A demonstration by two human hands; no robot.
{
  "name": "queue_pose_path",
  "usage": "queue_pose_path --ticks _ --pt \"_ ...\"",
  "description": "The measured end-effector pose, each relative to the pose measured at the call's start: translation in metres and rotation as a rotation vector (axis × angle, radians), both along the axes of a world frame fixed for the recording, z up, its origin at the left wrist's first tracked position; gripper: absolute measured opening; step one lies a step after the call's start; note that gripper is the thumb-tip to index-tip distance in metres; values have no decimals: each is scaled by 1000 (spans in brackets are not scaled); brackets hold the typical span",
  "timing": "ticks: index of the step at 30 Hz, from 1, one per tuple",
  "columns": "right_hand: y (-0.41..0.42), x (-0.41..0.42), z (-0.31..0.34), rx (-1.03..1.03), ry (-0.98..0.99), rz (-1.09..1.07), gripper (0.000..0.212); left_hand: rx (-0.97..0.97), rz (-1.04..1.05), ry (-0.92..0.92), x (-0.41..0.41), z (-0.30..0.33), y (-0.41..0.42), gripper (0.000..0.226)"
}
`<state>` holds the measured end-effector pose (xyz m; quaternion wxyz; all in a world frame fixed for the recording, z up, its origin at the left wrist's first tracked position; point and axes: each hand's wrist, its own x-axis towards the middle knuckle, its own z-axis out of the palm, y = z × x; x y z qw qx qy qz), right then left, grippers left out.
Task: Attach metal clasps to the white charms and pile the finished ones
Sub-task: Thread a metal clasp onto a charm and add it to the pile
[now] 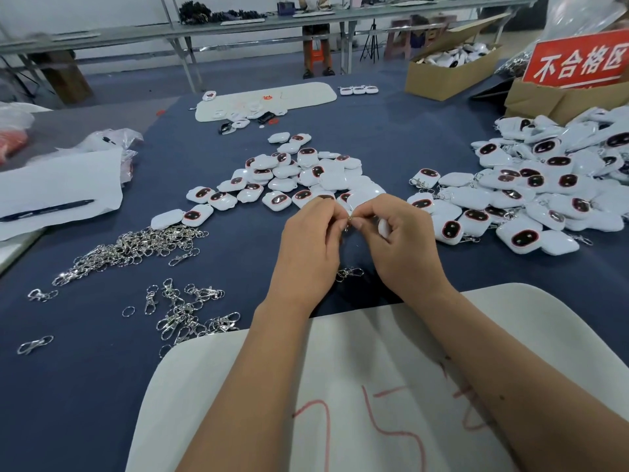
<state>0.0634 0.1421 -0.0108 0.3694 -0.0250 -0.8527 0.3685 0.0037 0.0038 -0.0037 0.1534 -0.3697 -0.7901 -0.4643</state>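
I work at a table (102,386) covered in dark blue cloth. Beyond it the room shows a grey floor, long metal benches (238,28) along the far wall, and someone's legs (316,52) under one of them.

Far left lies a white sheet (58,185) with a dark pen (47,209) on it, and crumpled plastic bags (112,137) behind. Next comes a heap of loose clasps (129,248), with a smaller scatter (190,311) nearer me. A white board (238,386) marked with red strokes lies under my forearms.

In the middle, a pile of charms (289,175) sits just beyond my hands, white with dark oval faces. Further back is a second white board (272,97) with a few bits on it.

My left hand (306,247) and right hand (405,240) meet above the cloth. The fingers of both are curled, their tips pinching a small metal ring (350,218) between them. A white charm (383,228) is tucked in my right palm, mostly hidden. One clasp (349,272) lies on the cloth beneath my wrists.

To the right spreads the larger pile (544,185), charms with clasps showing at their edges. Behind it stand cardboard boxes (442,76), one holding more white pieces, and a red sign (578,63) with white characters.
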Motion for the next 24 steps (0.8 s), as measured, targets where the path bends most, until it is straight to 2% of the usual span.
queue_pose_path --ticks 3,11,19,24 --pt "1 1 0 131 25 -27 11 -7 -1 -4 0 1 0 17" --pt "7 2 1 284 39 1 14 -13 -7 -8 2 1 -2 16" --pt "5 3 2 50 114 -2 10 101 -9 -73 4 0 6 16" --pt "4 5 5 -132 52 47 9 99 3 -52 4 0 9 14"
